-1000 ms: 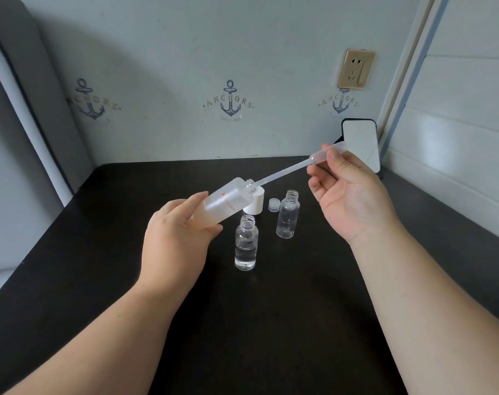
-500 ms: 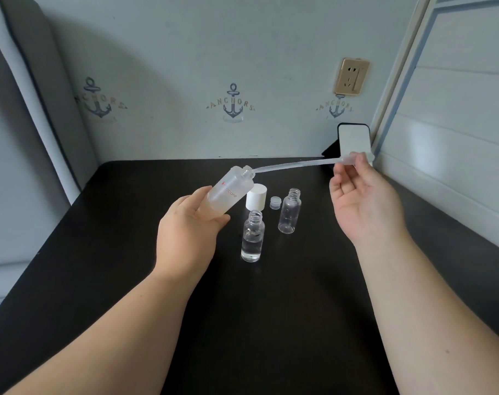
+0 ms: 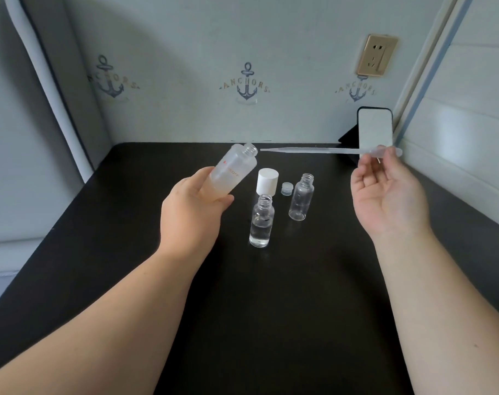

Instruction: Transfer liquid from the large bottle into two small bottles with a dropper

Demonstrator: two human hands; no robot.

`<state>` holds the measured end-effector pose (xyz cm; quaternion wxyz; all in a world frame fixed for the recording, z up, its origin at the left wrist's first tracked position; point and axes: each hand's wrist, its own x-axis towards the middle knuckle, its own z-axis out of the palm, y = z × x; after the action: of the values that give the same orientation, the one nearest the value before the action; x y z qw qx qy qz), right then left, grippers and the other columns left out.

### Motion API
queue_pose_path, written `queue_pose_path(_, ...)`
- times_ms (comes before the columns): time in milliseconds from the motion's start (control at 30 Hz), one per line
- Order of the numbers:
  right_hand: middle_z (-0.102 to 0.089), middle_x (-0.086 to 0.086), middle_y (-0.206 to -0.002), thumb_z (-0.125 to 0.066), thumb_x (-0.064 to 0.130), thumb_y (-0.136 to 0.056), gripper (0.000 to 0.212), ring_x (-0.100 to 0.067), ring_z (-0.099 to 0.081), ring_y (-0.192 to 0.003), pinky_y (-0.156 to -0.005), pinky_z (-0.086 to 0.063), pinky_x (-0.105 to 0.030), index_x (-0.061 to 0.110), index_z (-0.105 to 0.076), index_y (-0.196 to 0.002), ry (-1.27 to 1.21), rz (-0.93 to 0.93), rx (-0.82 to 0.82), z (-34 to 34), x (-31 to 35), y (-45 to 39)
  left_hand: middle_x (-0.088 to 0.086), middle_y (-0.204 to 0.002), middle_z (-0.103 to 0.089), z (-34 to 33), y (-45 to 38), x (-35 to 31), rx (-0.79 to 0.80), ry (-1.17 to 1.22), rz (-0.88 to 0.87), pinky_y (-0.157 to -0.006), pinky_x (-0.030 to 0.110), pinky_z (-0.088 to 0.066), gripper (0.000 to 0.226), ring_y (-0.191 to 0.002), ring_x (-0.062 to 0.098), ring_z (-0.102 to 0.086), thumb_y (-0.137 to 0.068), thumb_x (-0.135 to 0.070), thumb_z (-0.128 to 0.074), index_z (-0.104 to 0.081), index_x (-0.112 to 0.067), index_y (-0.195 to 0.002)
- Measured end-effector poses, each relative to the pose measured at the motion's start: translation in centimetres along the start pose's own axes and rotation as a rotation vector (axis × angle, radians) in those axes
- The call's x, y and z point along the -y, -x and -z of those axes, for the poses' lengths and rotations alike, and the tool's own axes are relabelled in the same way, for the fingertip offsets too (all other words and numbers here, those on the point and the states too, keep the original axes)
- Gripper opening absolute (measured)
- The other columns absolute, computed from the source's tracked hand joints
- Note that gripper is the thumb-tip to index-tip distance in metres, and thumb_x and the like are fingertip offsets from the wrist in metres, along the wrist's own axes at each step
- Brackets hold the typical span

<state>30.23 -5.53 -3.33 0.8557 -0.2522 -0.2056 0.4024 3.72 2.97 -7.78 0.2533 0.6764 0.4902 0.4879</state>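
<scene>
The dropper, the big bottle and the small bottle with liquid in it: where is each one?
dropper (image 3: pixel 313 150), head view, middle of its thin tube.
big bottle (image 3: pixel 235 169), head view, frosted side by the red print.
small bottle with liquid (image 3: pixel 261 223), head view, clear body above the liquid.

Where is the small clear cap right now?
In the head view, the small clear cap sits on the black table, between the white cap and the empty small bottle.

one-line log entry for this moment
left hand grips tilted large bottle | right hand pinches dropper bulb | tip outside mouth
</scene>
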Motion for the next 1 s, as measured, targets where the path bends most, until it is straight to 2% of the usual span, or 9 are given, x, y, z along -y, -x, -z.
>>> queue_pose_path(167,-0.073,-0.001,-0.082,-0.064,0.013,-0.097,0.033,-0.013,-0.071,-0.075,-0.068,-0.055,-0.024,0.011,-0.079,-0.068,-0.049,-0.025,-0.015,0.1,-0.3,0.2,-0.027,-0.092,-0.066,0.1,-0.2,0.0,-0.013,0.091,0.057,-0.072,0.031,-0.056,0.023,-0.083,-0.001,-0.064,-0.086,-0.039,-0.075,-0.062,-0.052,-0.098)
queue_pose_path(367,-0.07,-0.002,-0.081,-0.066,0.011,-0.096,0.009,-0.013,-0.067,-0.07,-0.064,-0.053,-0.024,0.01,-0.071,-0.089,-0.081,-0.037,-0.048,0.2,-0.4,0.3,-0.023,-0.088,-0.067,-0.2,-0.4,0.4,-0.011,0.112,0.098,-0.075,0.025,-0.051,0.016,-0.09,-0.002,-0.065,-0.085,-0.046,-0.076,-0.061,-0.049,-0.09)
queue_pose_path(433,-0.069,-0.002,-0.079,-0.067,0.012,-0.096,0.006,-0.013,-0.064,-0.067,-0.062,-0.051,-0.024,0.01,-0.069,-0.09,-0.062,-0.037,-0.061,0.4,-0.4,0.2,-0.021,-0.092,-0.067,-0.2,-0.4,0.4,-0.003,0.094,0.113,-0.079,0.026,-0.05,0.022,-0.095,0.0,-0.063,-0.085,-0.048,-0.075,-0.062,-0.046,-0.103)
queue_pose_path(500,-0.069,-0.001,-0.078,-0.067,0.012,-0.095,0.006,-0.013,-0.062,-0.064,-0.061,-0.05,-0.023,0.009,-0.07,-0.09,-0.037,-0.037,-0.075,0.5,-0.4,0.1,-0.022,-0.103,-0.064,-0.4,-0.4,0.3,0.009,0.066,0.134,-0.082,0.026,-0.047,0.045,-0.102,0.003,-0.06,-0.085,-0.051,-0.075,-0.059,-0.036,-0.124)
queue_pose_path(600,-0.068,-0.001,-0.077,-0.067,0.013,-0.095,0.006,-0.012,-0.06,-0.063,-0.061,-0.048,-0.023,0.008,-0.068,-0.092,-0.013,-0.03,-0.082,0.7,-0.4,-0.1,-0.026,-0.108,-0.059,-0.3,-0.2,-0.2,0.029,0.127,0.147,-0.081,0.021,-0.045,0.061,-0.102,-0.001,-0.059,-0.082,-0.05,-0.078,-0.052,-0.033,-0.136)
queue_pose_path(700,-0.068,0.0,-0.077,-0.067,0.013,-0.095,0.006,-0.012,-0.06,-0.062,-0.061,-0.049,-0.023,0.009,-0.068,-0.091,-0.01,-0.017,-0.081,0.9,-0.3,-0.3,-0.022,-0.117,-0.061,0.6,0.6,-0.9,-0.091,0.276,0.114,-0.08,0.018,-0.049,0.058,-0.101,-0.005,-0.06,-0.08,-0.037,-0.072,-0.052,-0.034,-0.134)
queue_pose_path(800,-0.068,-0.001,-0.076,-0.067,0.012,-0.095,0.007,-0.012,-0.06,-0.061,-0.061,-0.048,-0.023,0.009,-0.07,-0.089,0.0,-0.011,-0.08,1.0,-0.4,-0.4,-0.017,-0.103,-0.061,1.8,1.7,-1.7,-0.244,0.236,-0.074,-0.065,0.008,-0.043,0.042,-0.077,-0.001,-0.054,-0.073,-0.028,-0.057,-0.057,-0.037,-0.114)
queue_pose_path(900,-0.068,-0.002,-0.076,-0.068,0.013,-0.094,0.018,-0.012,-0.06,-0.061,-0.06,-0.049,-0.023,0.01,-0.077,-0.078,0.017,-0.022,-0.069,0.9,-0.4,-0.4,-0.011,-0.081,-0.062,1.7,2.7,-2.4,-0.134,0.213,-0.174,-0.061,0.012,-0.044,0.02,-0.067,0.005,-0.055,-0.08,-0.025,-0.058,-0.062,-0.036,-0.095)
queue_pose_path(1000,-0.068,-0.001,-0.075,-0.07,0.013,-0.093,0.025,-0.012,-0.06,-0.062,-0.061,-0.049,-0.023,0.013,-0.08,-0.07,0.037,-0.023,-0.066,0.8,-0.4,-0.4,-0.021,-0.079,-0.066,0.9,3.2,-2.4,0.113,0.144,-0.179,-0.059,0.015,-0.046,0.013,-0.063,0.008,-0.058,-0.087,-0.038,-0.067,-0.068,-0.036,-0.1)
